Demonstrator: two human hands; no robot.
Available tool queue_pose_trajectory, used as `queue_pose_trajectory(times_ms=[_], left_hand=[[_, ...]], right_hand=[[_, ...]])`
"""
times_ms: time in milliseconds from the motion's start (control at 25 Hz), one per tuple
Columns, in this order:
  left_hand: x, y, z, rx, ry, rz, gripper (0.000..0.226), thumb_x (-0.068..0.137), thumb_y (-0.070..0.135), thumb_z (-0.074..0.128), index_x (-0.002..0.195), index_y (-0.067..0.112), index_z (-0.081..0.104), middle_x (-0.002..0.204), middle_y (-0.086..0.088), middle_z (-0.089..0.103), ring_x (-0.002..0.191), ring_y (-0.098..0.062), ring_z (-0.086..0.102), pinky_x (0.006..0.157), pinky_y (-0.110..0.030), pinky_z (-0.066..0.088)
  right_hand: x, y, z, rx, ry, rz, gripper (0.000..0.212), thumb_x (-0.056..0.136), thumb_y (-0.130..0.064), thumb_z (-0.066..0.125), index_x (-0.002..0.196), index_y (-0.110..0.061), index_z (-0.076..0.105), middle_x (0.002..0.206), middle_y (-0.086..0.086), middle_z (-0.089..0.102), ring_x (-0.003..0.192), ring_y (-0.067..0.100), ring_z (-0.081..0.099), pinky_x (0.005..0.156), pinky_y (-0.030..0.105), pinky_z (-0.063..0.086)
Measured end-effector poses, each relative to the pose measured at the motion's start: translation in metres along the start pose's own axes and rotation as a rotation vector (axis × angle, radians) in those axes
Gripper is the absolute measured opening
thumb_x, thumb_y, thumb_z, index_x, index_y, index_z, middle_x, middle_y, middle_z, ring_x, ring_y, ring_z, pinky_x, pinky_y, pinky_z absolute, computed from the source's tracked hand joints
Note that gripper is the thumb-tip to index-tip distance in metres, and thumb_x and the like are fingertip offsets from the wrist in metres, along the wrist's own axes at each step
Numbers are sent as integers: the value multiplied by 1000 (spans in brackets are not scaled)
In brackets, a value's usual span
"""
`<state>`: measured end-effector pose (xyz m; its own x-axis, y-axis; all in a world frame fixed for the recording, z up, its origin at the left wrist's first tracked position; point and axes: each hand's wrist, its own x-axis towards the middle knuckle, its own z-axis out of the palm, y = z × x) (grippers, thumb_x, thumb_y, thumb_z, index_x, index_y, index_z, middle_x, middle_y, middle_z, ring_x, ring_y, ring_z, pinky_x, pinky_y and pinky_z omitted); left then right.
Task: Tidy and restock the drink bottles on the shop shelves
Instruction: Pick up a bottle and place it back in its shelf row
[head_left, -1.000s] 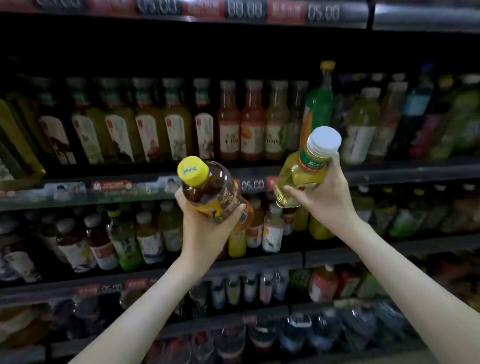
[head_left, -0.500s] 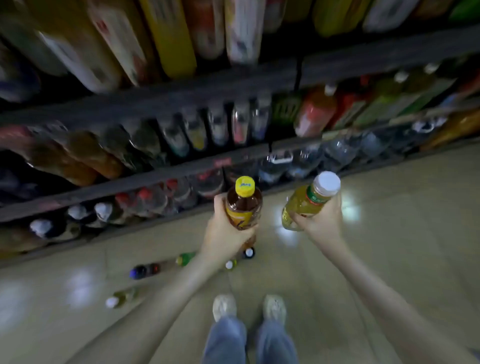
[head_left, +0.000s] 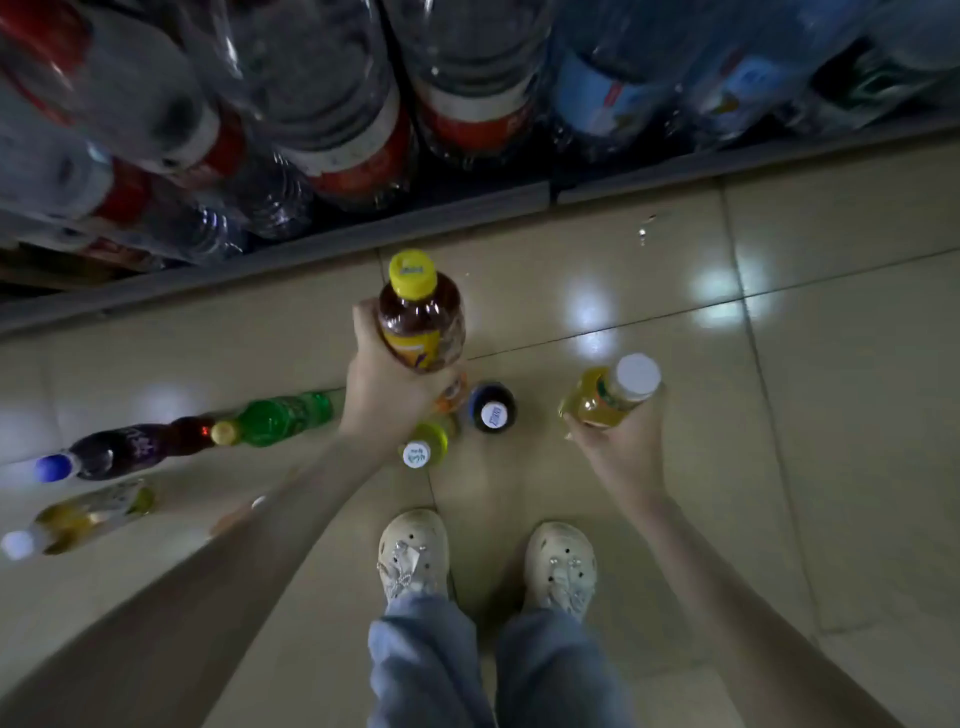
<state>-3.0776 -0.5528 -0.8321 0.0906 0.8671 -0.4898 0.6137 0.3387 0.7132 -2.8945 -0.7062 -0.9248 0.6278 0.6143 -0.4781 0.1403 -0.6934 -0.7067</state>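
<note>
Our left hand (head_left: 382, 387) grips the brown tea bottle (head_left: 422, 325) round its body, yellow cap up. Our right hand (head_left: 621, 452) cradles the pale yellow tea bottle (head_left: 597, 400) from beneath, fingers curled on it, white cap tilted away. Both hang above the floor (head_left: 727, 467) before the bottom shelf (head_left: 291, 249) of water bottles (head_left: 353, 104), likely to match them with loose stock: a dark bottle (head_left: 492, 408) and a yellow-green bottle (head_left: 425, 447) stand by our shoes (head_left: 413, 551), while a green bottle (head_left: 283, 415) lies toward the floor's left edge.
</note>
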Motion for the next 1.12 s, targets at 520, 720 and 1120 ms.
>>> queue_pose_trajectory(times_ms=[520,720,1120], left_hand=[[135,-141,86,147,-308,272,65,71,29,81,120,20,40,111,7,47,112,-17,46,87,-31,40],[118,-158,64,139,-272,286,69,67,11,82,122,13,40,114,2,51,106,-18,54,82,-28,43],[-42,61,-83,114,-227,60,64,84,22,68,140,21,36,129,2,47,124,-19,44,84,-13,29]], right_hand=[[107,58,85,41,-61,-185,55,60,-32,89,102,-11,60,99,10,64,93,22,64,85,44,53],[67,55,69,17,-60,-113,86,67,-26,86,134,-9,36,130,11,45,120,19,49,104,28,40],[-54,-186,-76,152,-89,-173,63,84,-4,69,132,-24,33,125,-4,43,114,11,49,95,26,44]])
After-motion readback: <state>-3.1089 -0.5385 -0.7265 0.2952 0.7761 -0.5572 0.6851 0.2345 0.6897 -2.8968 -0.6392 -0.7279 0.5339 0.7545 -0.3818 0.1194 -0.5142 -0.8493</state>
